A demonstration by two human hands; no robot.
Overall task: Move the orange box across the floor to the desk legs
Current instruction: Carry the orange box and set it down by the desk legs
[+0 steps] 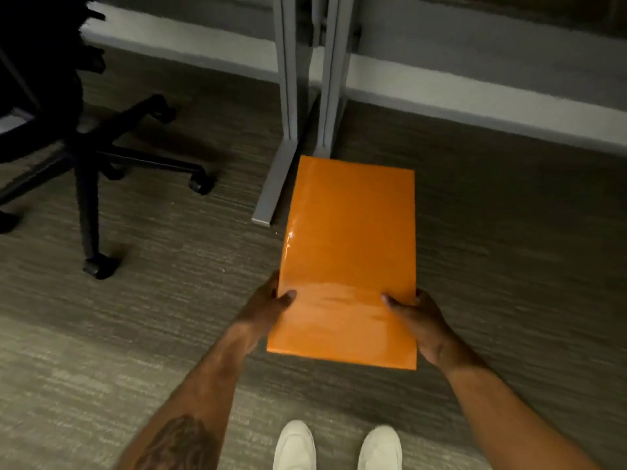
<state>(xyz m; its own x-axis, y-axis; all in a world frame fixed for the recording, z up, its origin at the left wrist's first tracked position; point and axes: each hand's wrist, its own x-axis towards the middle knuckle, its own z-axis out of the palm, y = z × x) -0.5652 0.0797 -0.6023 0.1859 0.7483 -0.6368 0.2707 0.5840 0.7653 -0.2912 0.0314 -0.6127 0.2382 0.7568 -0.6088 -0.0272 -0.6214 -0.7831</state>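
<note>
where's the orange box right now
In the head view the orange box sits centre frame over the carpet, gripped at its near end by the left hand and right hand, its far end at the grey desk legs.

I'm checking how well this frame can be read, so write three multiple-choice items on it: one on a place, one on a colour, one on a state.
1. Where is the chair relative to the box?
A. To its left
B. To its right
C. On top of it

2. What colour are the shoes?
A. Black
B. White
C. Orange

3. How is the box held?
A. By the left hand alone
B. By no hand
C. By both hands, one on each side

Answers:
1. A: the black wheeled base sits left of the desk legs, while the box lies in front of them.
2. B: both toes at the bottom edge are white.
3. C: the left hand and right hand grip opposite long edges near the box's near end.
</note>
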